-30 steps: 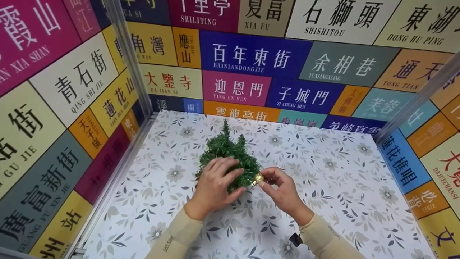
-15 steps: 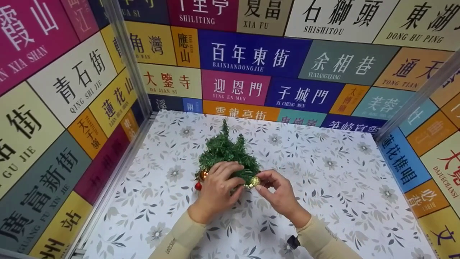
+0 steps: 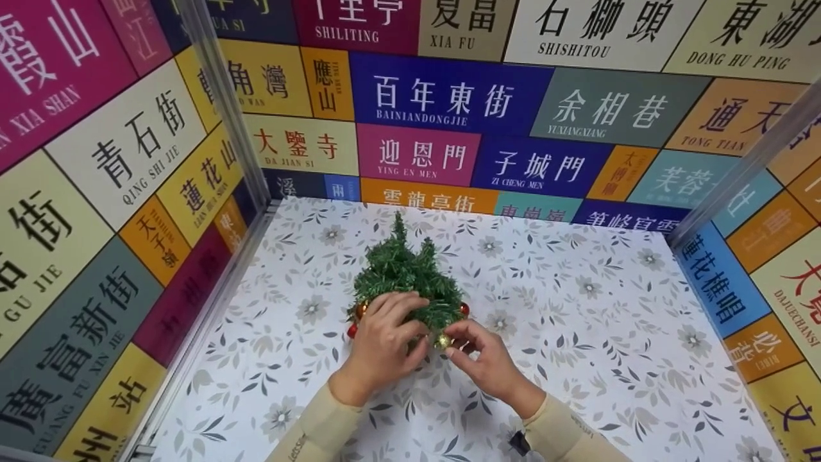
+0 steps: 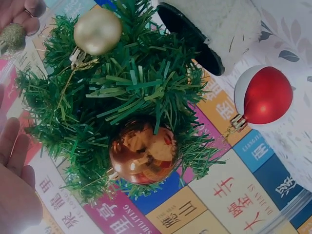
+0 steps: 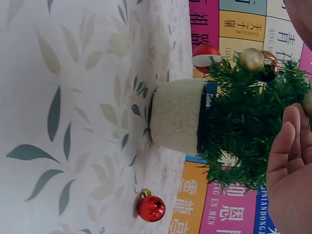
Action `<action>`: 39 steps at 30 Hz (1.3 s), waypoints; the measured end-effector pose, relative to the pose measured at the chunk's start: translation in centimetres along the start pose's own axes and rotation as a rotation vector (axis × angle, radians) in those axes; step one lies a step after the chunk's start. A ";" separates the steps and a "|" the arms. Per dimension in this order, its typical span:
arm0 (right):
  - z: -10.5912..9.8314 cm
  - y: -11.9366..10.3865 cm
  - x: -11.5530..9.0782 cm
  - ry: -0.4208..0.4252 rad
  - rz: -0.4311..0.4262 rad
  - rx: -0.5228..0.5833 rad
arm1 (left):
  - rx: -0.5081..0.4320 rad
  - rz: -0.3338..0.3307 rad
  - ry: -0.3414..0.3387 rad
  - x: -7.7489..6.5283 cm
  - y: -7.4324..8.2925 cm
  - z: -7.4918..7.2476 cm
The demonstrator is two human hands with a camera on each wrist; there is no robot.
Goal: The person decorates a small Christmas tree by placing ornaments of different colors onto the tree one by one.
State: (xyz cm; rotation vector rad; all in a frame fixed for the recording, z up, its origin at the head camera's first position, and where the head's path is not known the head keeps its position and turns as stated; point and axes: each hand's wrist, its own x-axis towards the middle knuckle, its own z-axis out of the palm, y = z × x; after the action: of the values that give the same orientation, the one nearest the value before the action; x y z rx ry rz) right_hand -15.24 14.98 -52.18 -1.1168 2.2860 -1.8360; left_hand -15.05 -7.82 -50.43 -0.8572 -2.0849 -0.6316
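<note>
A small artificial Christmas tree (image 3: 404, 273) stands in front of me, its pot (image 5: 178, 116) wrapped in white fleece. My left hand (image 3: 385, 340) is at the tree's near left side, fingers relaxed and bent toward the branches; the left wrist view shows this hand (image 4: 17, 183) with nothing in its grasp. Between right thumb and fingertips, my right hand (image 3: 490, 362) pinches a glittery gold bauble (image 3: 443, 341) close to the lower right branches. A pale gold bauble (image 4: 97, 31) and a shiny copper bauble (image 4: 145, 152) hang on the tree. Where the pinched bauble's loop lies is hidden.
A red-and-white bauble (image 4: 268, 95) is at the tree's left, beside the pot. At its right is a shiny red bauble (image 5: 151, 208). A floral cloth (image 3: 577, 372) covers the table, and panels with street names (image 3: 449, 96) enclose it.
My right hand has moved left and slightly nearer to me with the gold bauble, uncovering the red bauble behind. My left hand has shifted slightly, exposing baubles on the tree's left.
</note>
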 end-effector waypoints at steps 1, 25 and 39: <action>0.1 0.1 0.0 -0.005 0.006 -0.007 | 0.004 -0.005 -0.003 -0.1 0.0 0.0; 2.5 1.7 1.1 0.177 -0.215 -0.337 | 0.130 -0.043 0.036 -0.7 0.0 -0.3; 3.0 2.3 1.5 0.193 -0.246 -0.336 | 0.110 -0.041 0.005 -0.8 0.0 -0.1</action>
State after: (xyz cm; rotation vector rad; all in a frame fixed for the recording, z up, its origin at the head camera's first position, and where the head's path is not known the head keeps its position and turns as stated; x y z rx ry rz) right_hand -16.32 11.80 -54.44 -1.3721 2.7599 -1.7439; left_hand -14.59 -8.17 -50.96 -0.7511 -2.1167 -0.5344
